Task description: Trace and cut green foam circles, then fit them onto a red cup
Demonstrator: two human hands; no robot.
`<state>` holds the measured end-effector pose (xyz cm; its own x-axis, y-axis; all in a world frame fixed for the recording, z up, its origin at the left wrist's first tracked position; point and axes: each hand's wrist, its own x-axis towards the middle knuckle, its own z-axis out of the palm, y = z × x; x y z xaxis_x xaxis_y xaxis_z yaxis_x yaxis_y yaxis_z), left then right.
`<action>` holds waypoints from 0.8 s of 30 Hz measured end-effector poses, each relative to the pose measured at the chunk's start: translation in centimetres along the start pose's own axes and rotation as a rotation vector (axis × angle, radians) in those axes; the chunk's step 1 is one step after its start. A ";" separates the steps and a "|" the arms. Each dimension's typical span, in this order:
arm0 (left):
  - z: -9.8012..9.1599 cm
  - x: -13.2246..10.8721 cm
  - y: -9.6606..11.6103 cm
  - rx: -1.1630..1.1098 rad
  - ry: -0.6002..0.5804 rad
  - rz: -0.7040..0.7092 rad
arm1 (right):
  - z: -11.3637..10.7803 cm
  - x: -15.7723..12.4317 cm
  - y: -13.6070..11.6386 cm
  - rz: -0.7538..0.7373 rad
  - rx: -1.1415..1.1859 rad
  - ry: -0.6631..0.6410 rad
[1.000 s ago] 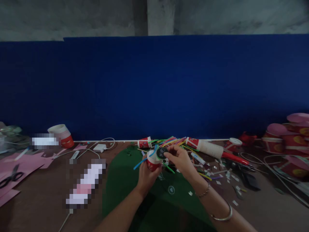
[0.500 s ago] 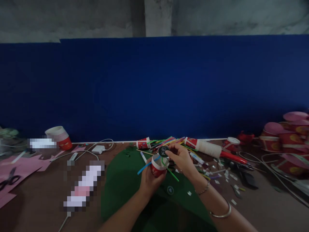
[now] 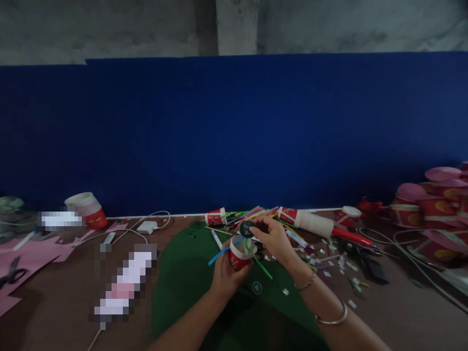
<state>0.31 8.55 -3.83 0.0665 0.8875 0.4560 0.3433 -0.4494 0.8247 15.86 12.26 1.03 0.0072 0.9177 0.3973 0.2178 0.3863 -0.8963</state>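
My left hand (image 3: pixel 227 273) is wrapped round a red and white paper cup (image 3: pixel 239 258). A blue straw (image 3: pixel 218 255) sticks out of the cup's left side, and a green straw (image 3: pixel 263 268) slants out at its lower right. Just above the cup's rim, my right hand (image 3: pixel 272 237) pinches a small dark round disc (image 3: pixel 246 228) with a pale pattern. A similar round piece (image 3: pixel 257 287) lies on the green mat (image 3: pixel 183 287) below the cup.
Colored straws (image 3: pixel 256 213) lie behind my hands. Stacked cups (image 3: pixel 314 223) rest at the right, near paper scraps (image 3: pixel 341 263) and cables. Pink-topped cups (image 3: pixel 437 209) stand far right. At the left are another cup stack (image 3: pixel 87 209), a white adapter (image 3: pixel 147 227) and scissors (image 3: pixel 13 272) on pink paper.
The view has shifted slightly, so the table items appear a little further left. Both hands keep hold of the cup and the disc in nearly the same pose.
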 end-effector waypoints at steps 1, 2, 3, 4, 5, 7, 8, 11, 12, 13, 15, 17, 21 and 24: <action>0.0 0.0 -0.1 0.005 0.011 0.000 | 0.0 0.0 0.1 -0.004 -0.010 0.003; 0.1 -0.1 -0.2 0.014 0.021 0.001 | -0.1 0.1 0.2 -0.008 -0.018 0.005; 0.1 -0.1 -0.3 0.026 0.033 0.001 | -0.1 0.1 0.3 -0.012 -0.023 0.003; 0.2 -0.2 -0.3 0.036 0.043 0.000 | -0.1 0.2 0.4 -0.016 -0.023 -0.003; 0.2 -0.2 -0.4 0.043 0.049 0.001 | -0.2 0.2 0.4 -0.019 -0.022 -0.009; 0.2 -0.2 -0.5 0.043 0.043 0.004 | -0.2 0.3 0.4 -0.025 -0.013 -0.028; 0.2 -0.2 -0.4 0.038 0.035 0.006 | -0.3 0.3 0.4 -0.026 -0.009 -0.035; 0.2 -0.2 -0.1 0.015 0.023 0.006 | -0.3 0.3 0.3 -0.019 -0.013 -0.040; 0.2 -0.1 0.0 0.007 0.023 0.004 | -0.3 0.3 0.3 -0.016 -0.017 -0.042; 0.1 -0.1 0.2 -0.003 0.019 0.002 | -0.3 0.3 0.2 -0.014 -0.022 -0.047; 0.1 0.0 0.4 -0.026 -0.007 -0.001 | -0.2 0.1 0.1 -0.007 -0.025 -0.063; 0.1 0.0 0.5 -0.045 -0.033 0.001 | -0.1 0.0 0.0 0.003 -0.018 -0.069; 0.1 0.0 0.5 -0.052 -0.042 0.001 | 0.0 -0.1 -0.1 0.021 -0.022 -0.064; 0.2 -0.1 0.3 -0.064 -0.050 -0.010 | -0.2 0.0 0.0 0.031 -0.024 -0.078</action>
<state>0.54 8.38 -3.70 0.1103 0.8953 0.4316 0.2834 -0.4446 0.8497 16.08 12.21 1.09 -0.0617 0.9338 0.3524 0.2424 0.3565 -0.9023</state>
